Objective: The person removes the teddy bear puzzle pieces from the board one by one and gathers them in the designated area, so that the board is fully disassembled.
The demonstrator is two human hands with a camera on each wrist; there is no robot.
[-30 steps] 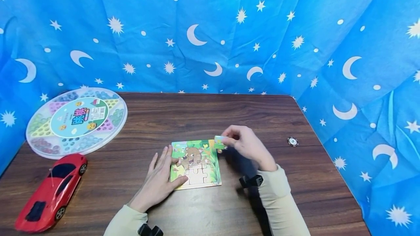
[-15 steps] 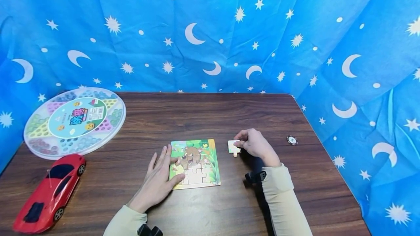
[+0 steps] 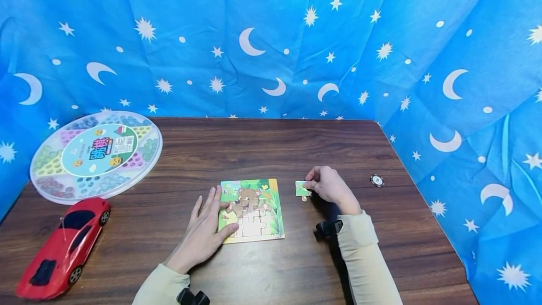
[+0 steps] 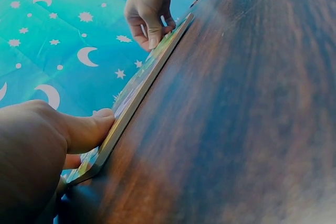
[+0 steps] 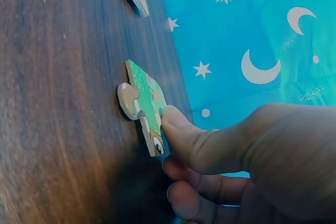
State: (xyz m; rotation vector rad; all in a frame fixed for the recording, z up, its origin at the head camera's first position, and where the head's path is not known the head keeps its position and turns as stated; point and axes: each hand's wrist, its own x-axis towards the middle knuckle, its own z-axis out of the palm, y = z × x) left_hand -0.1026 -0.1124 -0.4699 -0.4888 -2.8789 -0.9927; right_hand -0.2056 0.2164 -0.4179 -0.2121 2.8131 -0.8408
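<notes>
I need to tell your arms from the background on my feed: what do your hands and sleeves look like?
The left hand and right hand are bare, without gloves. The left sleeve and right sleeve are plain pale cream. A small, blocky black device sits by each cuff, one left, one right.

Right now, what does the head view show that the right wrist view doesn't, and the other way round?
Only the head view: the left hand, the red toy car, the round marble game and the chip.

Only the right wrist view: a clear printed eye on the puzzle piece; it is too small to make out from the head.

Both: the right hand pinching that piece, at least part of the puzzle board, the table and the blue cloth.
</notes>
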